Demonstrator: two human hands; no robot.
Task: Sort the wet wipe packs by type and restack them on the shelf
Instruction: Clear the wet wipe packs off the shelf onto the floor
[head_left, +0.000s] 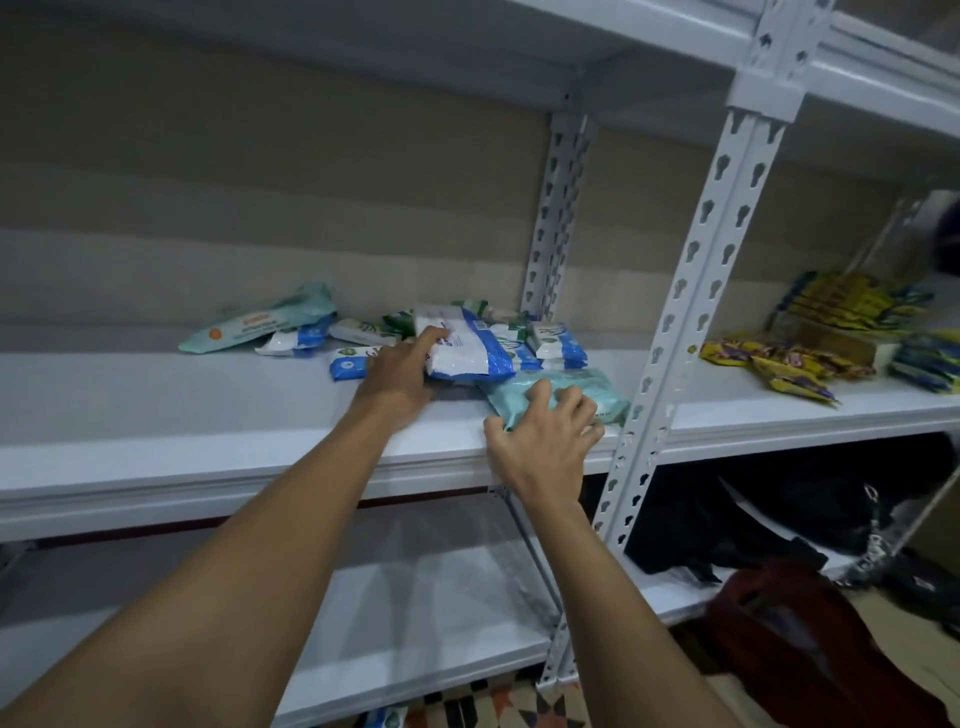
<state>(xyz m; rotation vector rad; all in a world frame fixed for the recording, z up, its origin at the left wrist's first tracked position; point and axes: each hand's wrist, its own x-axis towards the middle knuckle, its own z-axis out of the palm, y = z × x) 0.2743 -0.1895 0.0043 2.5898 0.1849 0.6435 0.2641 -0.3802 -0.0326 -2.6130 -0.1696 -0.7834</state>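
Wet wipe packs lie scattered on the white middle shelf (156, 415). My left hand (402, 371) holds the near-left end of a large blue and white pack (467, 345), fingers over its top. My right hand (540, 436) grips a teal pack (582, 387) at the shelf's front edge, fingers curled over it. Behind them lie several small blue and white packs (553, 338). Another teal pack with an orange dot (260, 322) leans at the left, with a small blue pack (293, 340) beside it.
A perforated white upright (696, 291) stands just right of my right hand. Yellow snack packets (779, 364) lie on the shelf bay to the right. Dark bags (753, 519) and a red bag (810, 634) sit below. The lower shelf (415, 623) lies under my arms.
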